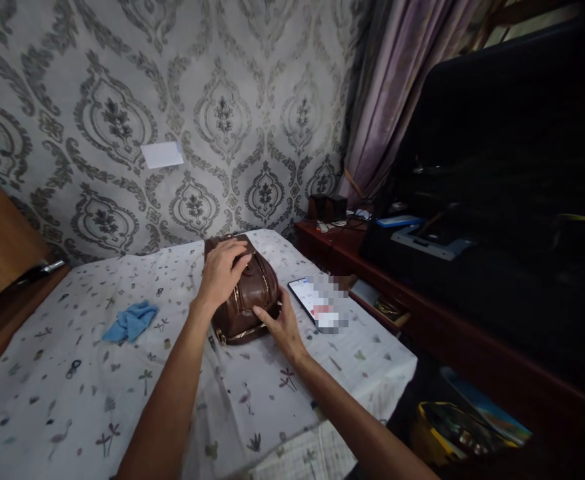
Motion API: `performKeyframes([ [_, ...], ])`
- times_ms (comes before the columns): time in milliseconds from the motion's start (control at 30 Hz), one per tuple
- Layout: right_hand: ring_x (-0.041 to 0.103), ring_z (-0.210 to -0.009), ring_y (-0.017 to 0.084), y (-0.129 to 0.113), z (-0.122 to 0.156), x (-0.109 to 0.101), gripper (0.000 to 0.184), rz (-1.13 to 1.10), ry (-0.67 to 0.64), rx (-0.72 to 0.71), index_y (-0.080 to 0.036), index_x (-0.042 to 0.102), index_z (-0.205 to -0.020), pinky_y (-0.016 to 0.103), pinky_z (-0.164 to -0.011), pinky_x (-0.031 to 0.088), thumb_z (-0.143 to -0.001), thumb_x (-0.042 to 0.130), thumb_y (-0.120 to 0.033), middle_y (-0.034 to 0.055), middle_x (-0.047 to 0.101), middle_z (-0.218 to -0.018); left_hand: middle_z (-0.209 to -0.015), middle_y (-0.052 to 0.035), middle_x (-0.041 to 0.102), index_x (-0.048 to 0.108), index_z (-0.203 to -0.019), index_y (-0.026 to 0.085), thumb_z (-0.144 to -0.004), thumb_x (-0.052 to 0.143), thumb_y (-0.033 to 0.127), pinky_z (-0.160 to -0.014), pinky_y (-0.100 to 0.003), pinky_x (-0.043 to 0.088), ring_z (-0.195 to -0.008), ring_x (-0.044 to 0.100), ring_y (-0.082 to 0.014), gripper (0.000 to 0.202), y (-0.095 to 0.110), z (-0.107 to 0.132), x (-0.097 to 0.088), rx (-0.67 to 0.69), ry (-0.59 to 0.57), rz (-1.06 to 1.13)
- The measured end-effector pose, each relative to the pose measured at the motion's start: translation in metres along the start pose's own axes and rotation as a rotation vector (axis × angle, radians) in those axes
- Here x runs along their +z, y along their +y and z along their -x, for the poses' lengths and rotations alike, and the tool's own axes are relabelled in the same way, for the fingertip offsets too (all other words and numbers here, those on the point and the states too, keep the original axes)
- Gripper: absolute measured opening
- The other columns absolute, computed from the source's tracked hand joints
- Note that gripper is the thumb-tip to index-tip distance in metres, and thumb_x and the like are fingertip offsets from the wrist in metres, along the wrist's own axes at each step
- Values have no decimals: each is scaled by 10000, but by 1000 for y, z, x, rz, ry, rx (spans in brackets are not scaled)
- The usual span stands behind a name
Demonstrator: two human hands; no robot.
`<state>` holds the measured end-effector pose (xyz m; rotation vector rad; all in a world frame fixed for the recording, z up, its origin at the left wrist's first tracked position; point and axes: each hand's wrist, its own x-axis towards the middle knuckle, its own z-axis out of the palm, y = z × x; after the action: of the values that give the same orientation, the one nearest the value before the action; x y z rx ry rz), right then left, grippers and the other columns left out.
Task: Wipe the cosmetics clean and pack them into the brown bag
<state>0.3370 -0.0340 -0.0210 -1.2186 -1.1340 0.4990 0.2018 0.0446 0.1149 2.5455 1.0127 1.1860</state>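
A brown leather bag (257, 287) with gold zippers lies on a bed sheet (182, 407) printed with flamingos and plants. Over its upper left part rests my left hand (222, 270), fingers extended and slightly bent, thumb apart; what lies under the palm is hidden. At the near right corner of the bag, my right hand (283, 327) has its thumb on the front and its fingers around the side, partly hidden. A phone (305, 300) lies lit just right of the bag. Left of my arms is a crumpled blue cloth (130, 321).
Patterned wallpaper (222, 113) rises behind the bed, with a white card (162, 155) on it. On the right stands a dark red desk (342, 243) with cables and an open drawer (380, 303). A yellow-edged container (437, 433) sits below. A wooden panel (7, 233) borders the left.
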Motion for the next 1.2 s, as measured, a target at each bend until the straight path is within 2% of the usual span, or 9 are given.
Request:
performKeyframes([
  [133,535,-1266,294,1,0,0,733,15,1,-8,-203,453,-1383,464,-1070,453,-771,715,-510,124,589,-1329,-1285,-89,678,688,-1031,191,-950,472,274,-1116,-406,419,-1284,556,-237,245,1,0,7,-47,11,137],
  [267,530,-1270,306,4,-1,1,739,22,17,-24,-207,468,-1384,480,-1071,448,-758,731,-499,123,600,-1318,-1232,-104,688,667,-1108,197,-940,492,316,-991,-402,499,-1163,618,-251,271,1,1,10,-133,19,152],
  [400,532,-1265,307,5,-2,1,726,6,20,-22,-207,475,-1373,489,-1086,434,-754,733,-483,124,593,-1322,-1008,-68,704,667,-939,201,-938,482,318,-901,-340,505,-999,636,-220,219,0,1,8,-76,-2,165],
  [533,529,-1269,306,4,-1,2,724,1,7,-16,-199,466,-1372,489,-1092,428,-759,724,-486,131,584,-1331,-863,-42,635,603,-815,201,-960,442,351,-832,-306,497,-866,599,-193,263,-1,1,4,-16,-45,195],
  [600,527,-1270,306,4,-1,2,727,-3,11,-17,-198,459,-1372,492,-1094,425,-759,722,-489,132,584,-1332,-892,-46,624,591,-832,203,-965,429,349,-844,-303,493,-895,590,-194,256,-1,1,1,-16,-37,192],
  [700,531,-1264,306,2,0,1,730,10,12,-4,-191,455,-1367,493,-1098,419,-760,716,-501,137,579,-1337,-1054,-53,635,604,-970,219,-918,528,335,-957,-328,466,-1075,566,-216,148,-4,2,-7,-3,-37,149],
  [833,521,-1278,297,0,1,-1,725,29,-9,23,-197,443,-1374,489,-1109,406,-775,703,-511,130,563,-1358,-1171,-74,623,606,-1092,210,-830,607,227,-1007,-364,446,-1146,557,-233,263,-21,2,-17,-33,-4,73],
  [1000,531,-1259,300,0,1,-1,691,56,-2,30,-203,458,-1354,498,-1087,424,-778,704,-495,127,582,-1320,-972,-68,704,678,-931,182,-854,535,224,-823,-304,502,-924,642,-209,168,-39,1,-13,-207,141,154],
  [1200,508,-1276,312,0,0,0,693,35,-1,31,-189,467,-1325,522,-1111,381,-762,707,-514,141,572,-1329,-670,-10,630,666,-752,175,-894,515,377,-669,-250,411,-688,578,-171,290,-30,1,-8,-297,170,83],
])
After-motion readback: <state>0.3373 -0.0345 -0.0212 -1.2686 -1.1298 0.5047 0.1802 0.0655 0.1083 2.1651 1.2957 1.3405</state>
